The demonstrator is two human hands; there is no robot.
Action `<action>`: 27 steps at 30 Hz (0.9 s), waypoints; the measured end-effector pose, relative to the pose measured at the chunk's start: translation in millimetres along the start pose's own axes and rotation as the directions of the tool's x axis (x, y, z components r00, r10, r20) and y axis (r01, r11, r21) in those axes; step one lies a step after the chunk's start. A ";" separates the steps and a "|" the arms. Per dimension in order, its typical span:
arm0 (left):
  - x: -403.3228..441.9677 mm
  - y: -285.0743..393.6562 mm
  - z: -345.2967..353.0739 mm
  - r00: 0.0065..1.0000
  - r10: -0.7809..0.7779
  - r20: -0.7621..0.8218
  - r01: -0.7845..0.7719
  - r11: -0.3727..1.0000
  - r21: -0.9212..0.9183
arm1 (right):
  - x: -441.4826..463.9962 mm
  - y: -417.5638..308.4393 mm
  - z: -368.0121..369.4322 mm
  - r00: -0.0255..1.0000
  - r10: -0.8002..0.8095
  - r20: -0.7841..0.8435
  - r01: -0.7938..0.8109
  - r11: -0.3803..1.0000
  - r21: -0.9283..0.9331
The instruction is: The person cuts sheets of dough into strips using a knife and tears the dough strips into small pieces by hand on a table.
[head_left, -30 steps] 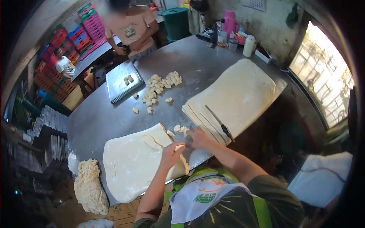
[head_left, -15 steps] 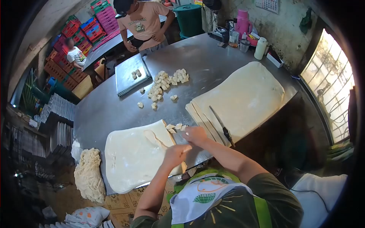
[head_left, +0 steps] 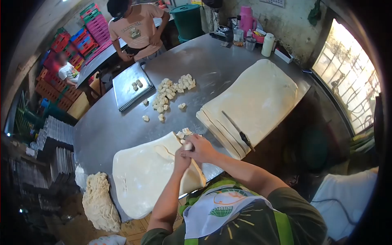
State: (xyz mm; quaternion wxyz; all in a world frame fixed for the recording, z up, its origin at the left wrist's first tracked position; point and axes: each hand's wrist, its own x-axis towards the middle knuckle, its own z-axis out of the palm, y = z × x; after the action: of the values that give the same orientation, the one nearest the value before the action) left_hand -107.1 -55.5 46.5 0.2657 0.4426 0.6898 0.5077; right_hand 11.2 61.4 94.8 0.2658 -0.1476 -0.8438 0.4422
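Note:
My left hand (head_left: 182, 160) is closed round a piece of dough (head_left: 188, 146) whose pale end shows at the top of the fist. Touching it from the right, my right hand (head_left: 202, 149) has its fingers bent over that piece. Both are above the right edge of a wide dough slab (head_left: 141, 173). Small cut pieces (head_left: 186, 131) lie just beyond my hands. To the right, a second slab (head_left: 261, 98) has strips cut along its near left end, and a knife (head_left: 239, 131) rests on it. A heap of dough pieces (head_left: 167, 93) sits farther back on the metal table (head_left: 98, 130).
Stacked metal trays (head_left: 131, 87) hold a few small pieces. Rough dough (head_left: 99, 202) lies at the left table edge. A person (head_left: 136, 32) stands across the table; another (head_left: 67, 71) is at the far left. Bottles and a pink flask (head_left: 246, 21) stand at the back.
My right hand has moved left from the small pieces and now meets my left hand at the dough piece. The person across the table keeps one hand at the waist.

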 end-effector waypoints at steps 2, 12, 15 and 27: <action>-7.5 10.2 4.6 1.000 0.025 -0.004 -0.024 0.987 0.160 | 2.8 2.2 3.0 0.996 0.019 -0.090 -0.027 0.996 -0.084; -24.0 38.6 -11.2 0.999 0.020 -0.049 -0.018 0.999 0.046 | -14.5 47.4 16.7 0.987 0.106 0.123 -0.073 0.966 -0.249; -3.4 17.0 -9.7 0.919 0.301 -0.255 -0.269 0.951 0.152 | 11.0 21.7 6.4 0.988 -0.066 0.142 0.079 0.993 -0.088; -25.5 73.5 2.7 0.958 0.081 0.274 -0.212 0.846 0.490 | 6.2 63.2 -3.4 0.959 0.206 0.193 -0.109 0.900 -0.421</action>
State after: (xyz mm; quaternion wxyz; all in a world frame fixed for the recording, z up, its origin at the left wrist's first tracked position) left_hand -68.0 -69.9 112.2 0.1803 0.6077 0.7262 0.2660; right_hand 8.9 102.4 46.2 0.0916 -0.2150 -0.9276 0.2915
